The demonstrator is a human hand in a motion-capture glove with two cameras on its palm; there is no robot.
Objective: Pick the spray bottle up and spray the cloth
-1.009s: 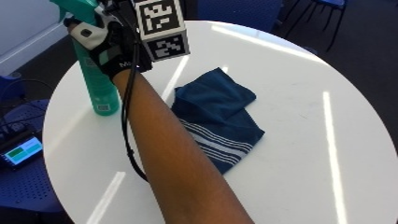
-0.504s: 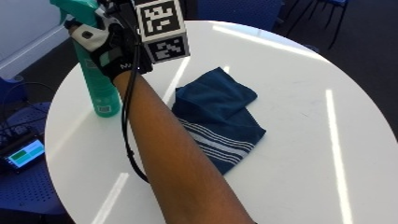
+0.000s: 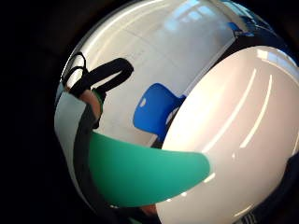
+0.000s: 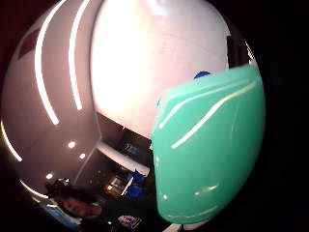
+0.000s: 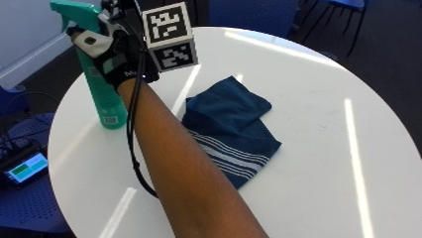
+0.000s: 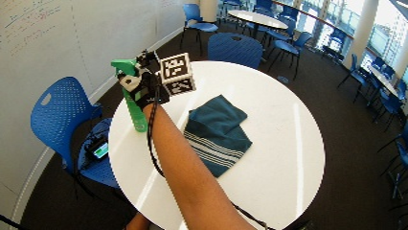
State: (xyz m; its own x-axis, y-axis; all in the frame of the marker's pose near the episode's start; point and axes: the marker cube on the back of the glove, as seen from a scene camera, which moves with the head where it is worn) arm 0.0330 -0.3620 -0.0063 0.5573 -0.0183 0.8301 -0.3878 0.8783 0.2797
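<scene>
A green spray bottle (image 5: 105, 101) stands upright near the left edge of the round white table (image 5: 323, 94). My gloved right hand (image 5: 122, 62) is wrapped round the bottle's neck just below the spray head, fingers curled about it. The bottle's base rests on the table. Right of the bottle, apart from it, lies a rumpled dark blue cloth (image 5: 227, 129) with white stripes. In the wide view the spray bottle (image 6: 136, 115), hand (image 6: 150, 88) and cloth (image 6: 213, 129) stand the same way. Green bottle plastic (image 4: 212, 150) fills much of the thumb side palm view, and the bottle (image 3: 140, 175) lies close in the other.
A blue chair (image 6: 57, 115) stands just left of the table, holding a small device with a lit screen (image 5: 23, 168). More blue chairs and another table (image 6: 258, 18) stand farther back. The tabletop (image 6: 280, 120) to the right of the cloth is bare white.
</scene>
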